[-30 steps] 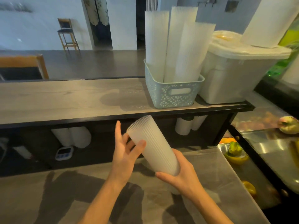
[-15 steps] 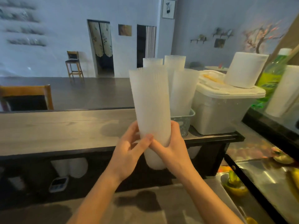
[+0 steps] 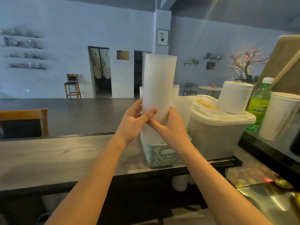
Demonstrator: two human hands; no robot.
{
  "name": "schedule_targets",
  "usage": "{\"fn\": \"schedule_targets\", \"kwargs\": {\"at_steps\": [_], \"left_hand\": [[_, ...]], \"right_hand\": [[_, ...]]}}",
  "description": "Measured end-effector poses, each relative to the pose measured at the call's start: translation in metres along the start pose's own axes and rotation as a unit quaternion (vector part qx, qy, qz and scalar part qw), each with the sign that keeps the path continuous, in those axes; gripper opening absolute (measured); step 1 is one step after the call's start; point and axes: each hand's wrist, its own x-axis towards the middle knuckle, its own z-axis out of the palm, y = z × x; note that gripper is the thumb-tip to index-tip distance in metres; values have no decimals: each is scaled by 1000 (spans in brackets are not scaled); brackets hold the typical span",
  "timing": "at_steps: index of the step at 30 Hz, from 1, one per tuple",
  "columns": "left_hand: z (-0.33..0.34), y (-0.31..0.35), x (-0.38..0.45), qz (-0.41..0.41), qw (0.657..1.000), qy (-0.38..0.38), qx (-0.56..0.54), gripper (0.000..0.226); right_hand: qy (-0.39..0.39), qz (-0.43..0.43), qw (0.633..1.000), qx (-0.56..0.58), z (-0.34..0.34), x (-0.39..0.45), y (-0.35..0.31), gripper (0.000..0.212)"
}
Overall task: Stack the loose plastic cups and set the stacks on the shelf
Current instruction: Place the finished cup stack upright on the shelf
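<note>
I see both hands wrapped round one tall stack of ribbed translucent plastic cups (image 3: 158, 88), held upright above the pale green perforated plastic basket (image 3: 162, 155) on the dark wooden shelf (image 3: 56, 158). Left hand (image 3: 134, 120): thumb across the front, fingers curled behind. Right hand (image 3: 172, 127): gripping the lower right side. More cup stacks (image 3: 181, 108) stand in the basket; whether the held stack touches them I cannot tell. Beside it, a lidded translucent plastic bin (image 3: 215, 137) carrying a white paper roll (image 3: 233, 97). The green bottle (image 3: 259, 101) label is too blurred to read.
</note>
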Motion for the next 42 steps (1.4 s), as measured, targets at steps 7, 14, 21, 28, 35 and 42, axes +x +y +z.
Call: {"fn": "schedule_targets", "kwargs": {"at_steps": [7,14,21,28,35,42], "left_hand": [[4,-31,13,-19,999,3,-37,59],[6,-57,13,-38,998,13,-46,52],[7,-65,25,-29,999,18,15,65],[12,-79,22,-54,996,5,72,70],[12,-86,22,-65,989,-16,129,75],[8,-102,24,-89,966,-36,239,43]], "right_hand": [[91,-33,984,-149,17,1,15,76],[171,-97,944,-263,40,-12,35,77],[169,-115,939,-276,42,-11,38,74],[127,-118,942,-286,40,-21,55,67],[78,-106,960,-246,44,-30,67,60],[65,-91,961,-253,46,-31,69,53]]}}
